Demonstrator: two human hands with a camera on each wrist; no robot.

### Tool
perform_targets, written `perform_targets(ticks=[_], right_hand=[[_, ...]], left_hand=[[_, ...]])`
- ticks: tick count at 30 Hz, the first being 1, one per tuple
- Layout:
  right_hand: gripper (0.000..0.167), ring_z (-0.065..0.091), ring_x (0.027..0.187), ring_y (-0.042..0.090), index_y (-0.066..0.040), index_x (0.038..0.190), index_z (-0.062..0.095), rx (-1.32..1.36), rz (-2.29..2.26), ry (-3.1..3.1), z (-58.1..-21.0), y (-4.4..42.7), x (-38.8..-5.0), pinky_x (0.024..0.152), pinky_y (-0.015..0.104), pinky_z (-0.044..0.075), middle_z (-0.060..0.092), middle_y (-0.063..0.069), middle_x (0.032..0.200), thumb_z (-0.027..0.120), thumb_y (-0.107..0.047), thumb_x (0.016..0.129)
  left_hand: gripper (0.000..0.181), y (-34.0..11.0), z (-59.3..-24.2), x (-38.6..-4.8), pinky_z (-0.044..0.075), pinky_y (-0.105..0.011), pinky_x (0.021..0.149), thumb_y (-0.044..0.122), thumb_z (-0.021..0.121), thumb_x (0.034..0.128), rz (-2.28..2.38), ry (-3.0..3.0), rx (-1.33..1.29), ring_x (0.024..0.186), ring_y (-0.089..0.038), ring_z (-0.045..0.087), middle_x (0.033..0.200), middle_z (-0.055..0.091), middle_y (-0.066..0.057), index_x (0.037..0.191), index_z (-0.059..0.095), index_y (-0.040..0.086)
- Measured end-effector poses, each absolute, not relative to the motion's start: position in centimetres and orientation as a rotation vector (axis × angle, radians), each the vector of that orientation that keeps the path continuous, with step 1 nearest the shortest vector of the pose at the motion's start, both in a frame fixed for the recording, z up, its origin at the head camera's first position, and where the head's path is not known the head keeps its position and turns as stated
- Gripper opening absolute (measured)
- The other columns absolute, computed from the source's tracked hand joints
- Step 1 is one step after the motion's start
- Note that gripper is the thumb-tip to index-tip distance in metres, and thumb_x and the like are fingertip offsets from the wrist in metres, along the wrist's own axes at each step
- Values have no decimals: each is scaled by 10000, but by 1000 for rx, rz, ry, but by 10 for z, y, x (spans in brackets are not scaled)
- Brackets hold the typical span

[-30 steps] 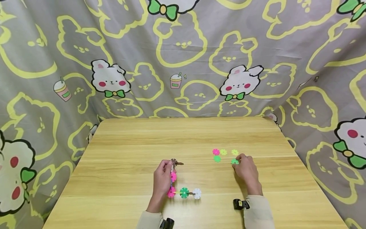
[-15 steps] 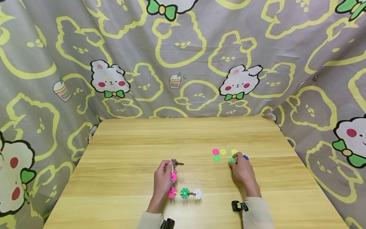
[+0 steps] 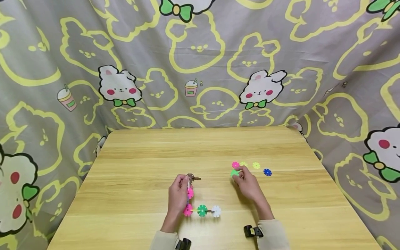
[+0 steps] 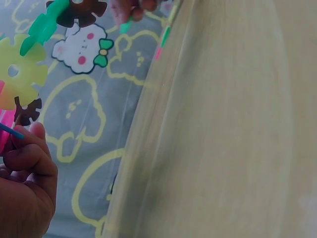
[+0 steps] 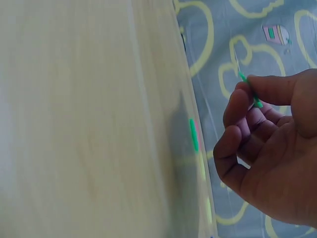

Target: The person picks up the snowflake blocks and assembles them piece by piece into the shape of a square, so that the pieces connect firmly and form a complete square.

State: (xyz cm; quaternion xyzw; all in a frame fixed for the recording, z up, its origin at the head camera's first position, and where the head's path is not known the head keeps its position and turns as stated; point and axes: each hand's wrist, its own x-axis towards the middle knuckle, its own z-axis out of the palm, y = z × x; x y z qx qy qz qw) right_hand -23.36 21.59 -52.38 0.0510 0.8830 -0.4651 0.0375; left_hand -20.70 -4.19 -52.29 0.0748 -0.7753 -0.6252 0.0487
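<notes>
My left hand (image 3: 178,192) holds a joined chain of notched plastic snowflake discs, gripping it near the brown disc (image 3: 189,178). Below the fingers, a pink disc (image 3: 188,210) links by a yellow one to a dark green disc (image 3: 202,210), and the far end is a white disc (image 3: 216,211). A yellow disc (image 4: 22,72) of the chain shows large in the left wrist view. My right hand (image 3: 248,185) pinches a loose green disc (image 5: 251,91) between thumb and index finger, raised above the table. Another green disc (image 5: 194,135) lies flat below it.
Loose discs lie toward the right rear of the wooden table (image 3: 140,156): a pink disc (image 3: 235,165), a yellow disc (image 3: 256,165) and a blue disc (image 3: 267,172). Another yellow disc is partly covered by the right hand. A patterned curtain (image 3: 200,69) surrounds the table.
My right hand has moved left with the green disc, from beside the blue disc to over the other green one, uncovering the blue disc. The left hand and chain stay nearly still.
</notes>
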Motion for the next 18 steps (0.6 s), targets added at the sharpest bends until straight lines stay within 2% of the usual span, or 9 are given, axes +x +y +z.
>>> perform_targets(ticks=[10, 18], right_hand=[[234, 521, 671, 185, -123, 1188, 550, 76, -1698, 2531, -517, 188, -230, 574, 235, 416, 539, 39, 775, 587, -122, 957], [233, 578, 747, 369, -94, 1203, 563, -131, -1823, 2382, -509, 166, -224, 670, 371, 521, 579, 115, 808, 568, -114, 971]], left_hand=[[229, -42, -524, -208, 422, -201, 491, 261, 500, 1013, -1888, -2354, 219, 550, -77, 511, 731, 630, -64, 966, 632, 80], [217, -42, -523, -209, 424, -201, 497, 248, 506, 1010, -1904, -2341, 209, 553, -77, 515, 733, 635, -70, 947, 632, 83]])
